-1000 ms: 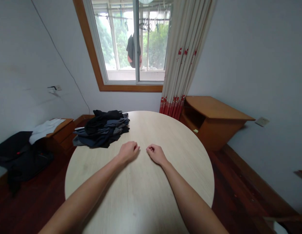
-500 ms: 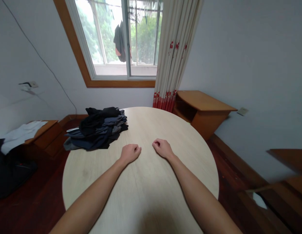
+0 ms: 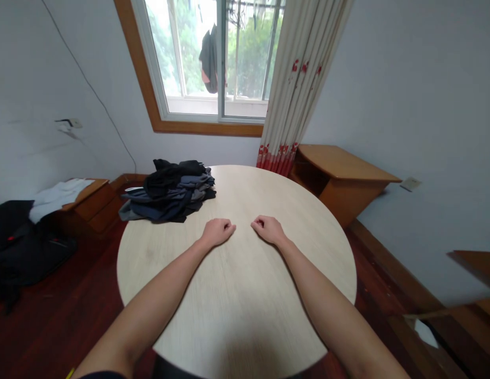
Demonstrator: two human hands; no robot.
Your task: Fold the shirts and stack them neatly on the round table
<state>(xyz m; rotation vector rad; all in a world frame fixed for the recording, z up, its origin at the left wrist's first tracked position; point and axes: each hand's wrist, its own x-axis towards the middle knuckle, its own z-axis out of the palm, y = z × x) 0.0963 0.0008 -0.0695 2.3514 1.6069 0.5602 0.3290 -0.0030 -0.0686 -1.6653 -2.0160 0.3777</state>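
Both hands rest as loose fists on a round pale wooden table (image 3: pixel 237 284). My left hand (image 3: pixel 218 232) is left of the table's middle, its fingers curled with nothing visible in them. A short gap away, my right hand (image 3: pixel 268 230) is curled in the same way and also appears to hold nothing. A heap of dark clothes (image 3: pixel 172 192), black, navy and grey, lies at the table's far left edge, beyond my left hand and not touched by it.
Behind the table are a window and a long curtain (image 3: pixel 294 84). A brown wooden desk (image 3: pixel 343 164) stands at the back right. On the left, a low cabinet (image 3: pixel 97 202) bears white cloth (image 3: pixel 59 197), with a black bag (image 3: pixel 35 252) beside it.
The view has shifted, so the room appears further right and the table's near edge now shows. Both hands keep their closed pose on the table; the clothes heap looks unchanged.
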